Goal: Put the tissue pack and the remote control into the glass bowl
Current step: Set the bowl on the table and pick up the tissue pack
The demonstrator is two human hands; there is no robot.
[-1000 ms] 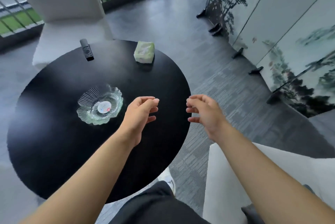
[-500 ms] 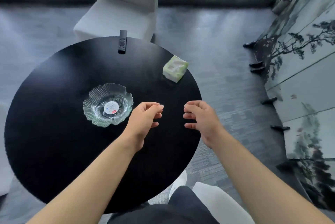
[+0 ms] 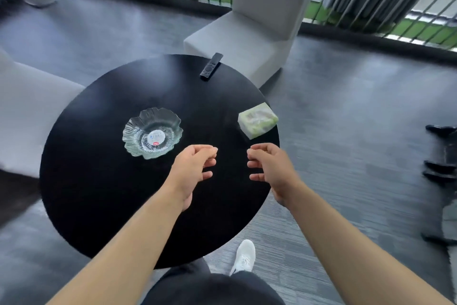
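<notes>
Both hands empty, fingers loosely curled: left hand (image 3: pixel 191 171), right hand (image 3: pixel 270 168) over black round table (image 3: pixel 99 193). Glass bowl (image 3: pixel 152 133) empty; tissue pack (image 3: pixel 257 120) near right edge; remote control (image 3: pixel 211 66) at far edge.

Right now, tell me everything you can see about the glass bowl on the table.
The glass bowl is clear, shallow and flower-shaped, with a scalloped rim and ribs running out from the centre. A round white sticker with a red mark sits at its bottom; otherwise it is empty. It rests upright on the black round table, left of centre, touching nothing else. Both hands hover nearby, apart from it.
</notes>
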